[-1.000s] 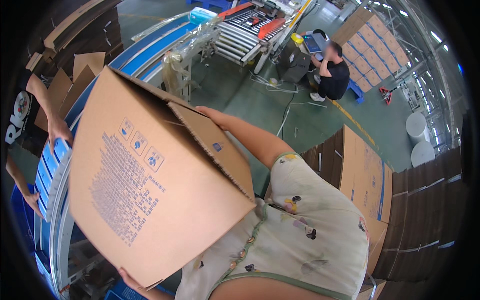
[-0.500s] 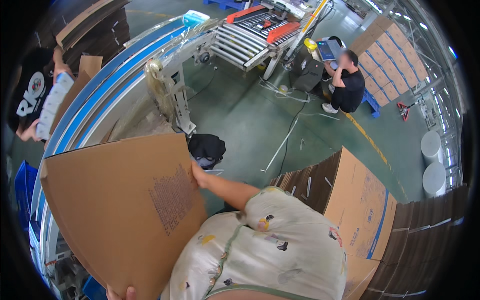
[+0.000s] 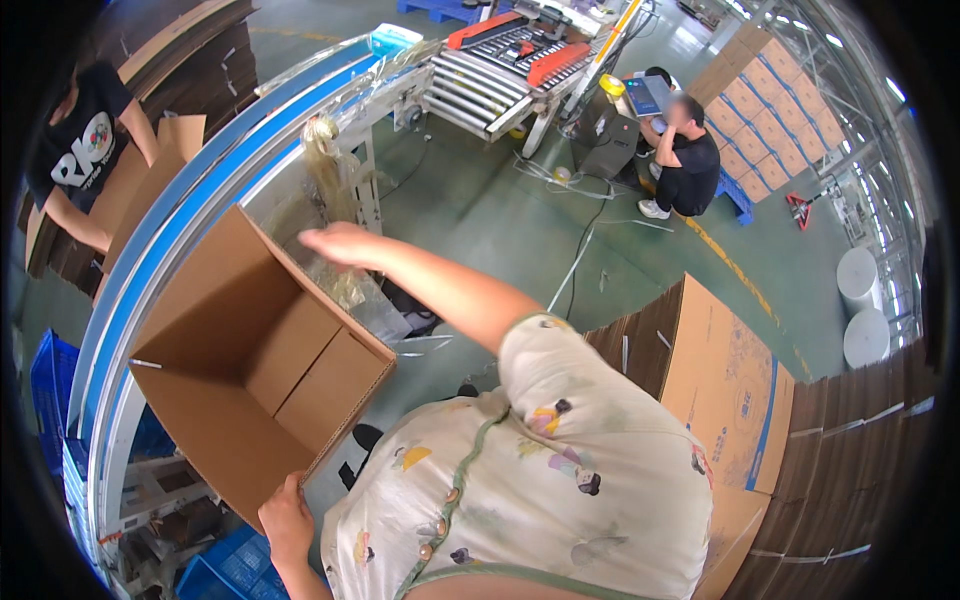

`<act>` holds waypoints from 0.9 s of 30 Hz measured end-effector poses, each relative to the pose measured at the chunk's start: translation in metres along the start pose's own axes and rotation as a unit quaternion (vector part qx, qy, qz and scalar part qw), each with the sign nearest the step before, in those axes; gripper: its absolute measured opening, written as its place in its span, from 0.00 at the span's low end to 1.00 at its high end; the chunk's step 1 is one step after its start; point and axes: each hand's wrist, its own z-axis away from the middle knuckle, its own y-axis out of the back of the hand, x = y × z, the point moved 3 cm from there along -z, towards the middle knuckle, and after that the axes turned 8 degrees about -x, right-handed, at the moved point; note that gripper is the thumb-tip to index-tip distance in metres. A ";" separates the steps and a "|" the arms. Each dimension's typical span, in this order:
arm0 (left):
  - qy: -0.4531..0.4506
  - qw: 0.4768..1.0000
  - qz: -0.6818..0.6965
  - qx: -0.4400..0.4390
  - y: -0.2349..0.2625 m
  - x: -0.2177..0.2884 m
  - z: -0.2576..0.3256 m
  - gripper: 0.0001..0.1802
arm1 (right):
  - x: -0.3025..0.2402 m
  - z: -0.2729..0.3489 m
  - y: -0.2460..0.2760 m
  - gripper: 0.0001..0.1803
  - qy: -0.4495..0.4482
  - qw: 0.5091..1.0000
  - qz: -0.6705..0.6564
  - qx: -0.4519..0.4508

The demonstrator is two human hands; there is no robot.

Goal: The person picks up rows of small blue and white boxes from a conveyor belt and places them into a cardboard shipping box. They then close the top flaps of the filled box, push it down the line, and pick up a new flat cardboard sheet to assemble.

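Note:
An open cardboard box (image 3: 225,400) stands in front of me on the left, its mouth facing up toward me and its inside bare. At its near edge, my left hand (image 3: 288,515) grips the rim, with the fingertips at the cardboard wall. My right hand (image 3: 345,246) is stretched out beside the box's far right wall, fingers extended and holding nothing. Whether its fingertips touch the wall I cannot tell.
A curved conveyor (image 3: 155,245) with blue strips runs along the left, blue crates (image 3: 235,568) below it. Across it a co-worker (image 3: 85,150) handles another carton. Flattened cartons (image 3: 730,400) are stacked at my right. Another person (image 3: 690,165) crouches beyond, near a roller conveyor (image 3: 480,90).
The box has tipped from showing its printed outer side to showing its open inside. My right hand has let go and moved up and left; my left hand has risen along the near edge.

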 end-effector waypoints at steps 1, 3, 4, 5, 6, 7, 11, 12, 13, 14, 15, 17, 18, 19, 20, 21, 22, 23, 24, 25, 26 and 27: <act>-0.007 1.000 0.011 -0.017 0.003 -0.005 -0.004 0.15 | -0.036 -0.005 -0.015 0.32 0.039 0.993 0.091 -0.067; -0.019 0.998 0.032 -0.058 0.006 -0.026 -0.005 0.14 | -0.056 -0.018 -0.056 0.27 0.073 0.956 0.279 -0.052; -0.033 0.986 0.140 -0.087 0.012 -0.044 -0.006 0.13 | -0.055 -0.017 -0.069 0.26 0.094 0.926 0.366 0.020; -0.033 0.961 0.252 -0.113 0.018 -0.067 -0.004 0.13 | -0.049 -0.021 -0.081 0.23 0.084 0.928 0.363 0.022; 0.023 0.942 0.325 -0.083 0.034 -0.082 -0.004 0.12 | -0.039 -0.026 -0.091 0.21 0.070 0.929 0.361 0.026; 0.038 0.932 0.355 0.071 0.041 -0.110 -0.006 0.14 | -0.033 -0.024 -0.095 0.21 0.110 0.926 0.353 0.077; 0.248 0.892 -0.018 0.379 0.025 -0.183 -0.009 0.22 | -0.027 -0.027 -0.100 0.20 0.094 0.934 0.343 0.035; 0.250 0.895 0.058 0.364 0.008 -0.194 -0.021 0.23 | -0.028 -0.026 -0.103 0.20 0.093 0.929 0.356 0.034; 0.196 0.913 0.191 0.302 -0.005 -0.198 -0.034 0.23 | -0.031 -0.022 -0.107 0.21 0.093 0.924 0.369 0.032; 0.159 0.886 0.362 0.241 -0.015 -0.202 -0.038 0.22 | -0.033 -0.020 -0.108 0.21 0.093 0.919 0.383 0.030; 0.152 0.887 0.361 0.246 -0.015 -0.205 -0.037 0.22 | -0.031 -0.021 -0.108 0.21 0.097 0.920 0.377 0.034; 0.125 0.872 0.407 0.241 -0.015 -0.211 -0.033 0.22 | -0.025 -0.019 -0.106 0.22 0.108 0.924 0.365 0.042; 0.106 0.854 0.454 0.231 -0.015 -0.206 -0.026 0.22 | -0.029 -0.017 -0.101 0.21 0.089 0.927 0.362 0.038; 0.082 0.835 0.499 0.216 -0.011 -0.206 -0.024 0.22 | -0.029 -0.016 -0.093 0.18 0.091 0.930 0.353 0.046; 0.112 0.779 0.588 0.184 -0.019 -0.229 -0.013 0.21 | -0.029 -0.016 -0.086 0.15 0.093 0.933 0.344 0.054; 0.077 0.724 0.662 0.178 -0.025 -0.238 -0.003 0.21 | -0.026 -0.014 -0.077 0.15 0.100 0.939 0.326 0.053; 0.051 0.663 0.724 0.184 -0.028 -0.243 0.016 0.21 | -0.025 -0.018 -0.077 0.14 0.119 0.945 0.303 0.040; 0.087 0.652 0.730 0.186 -0.039 -0.260 0.028 0.22 | -0.022 -0.020 -0.078 0.14 0.119 0.941 0.315 0.036; 0.120 0.640 0.736 0.185 -0.058 -0.286 0.035 0.22 | -0.021 -0.021 -0.080 0.14 0.122 0.939 0.319 0.039; 0.151 0.627 0.742 0.183 -0.079 -0.308 0.038 0.23 | -0.020 -0.022 -0.081 0.14 0.124 0.937 0.324 0.043; 0.129 0.648 0.733 0.159 -0.098 -0.323 0.018 0.25 | -0.015 -0.018 -0.074 0.14 0.113 0.936 0.327 0.064; 0.258 0.792 0.534 0.143 -0.149 -0.383 0.028 0.24 | -0.027 -0.023 -0.085 0.15 0.114 0.932 0.340 0.045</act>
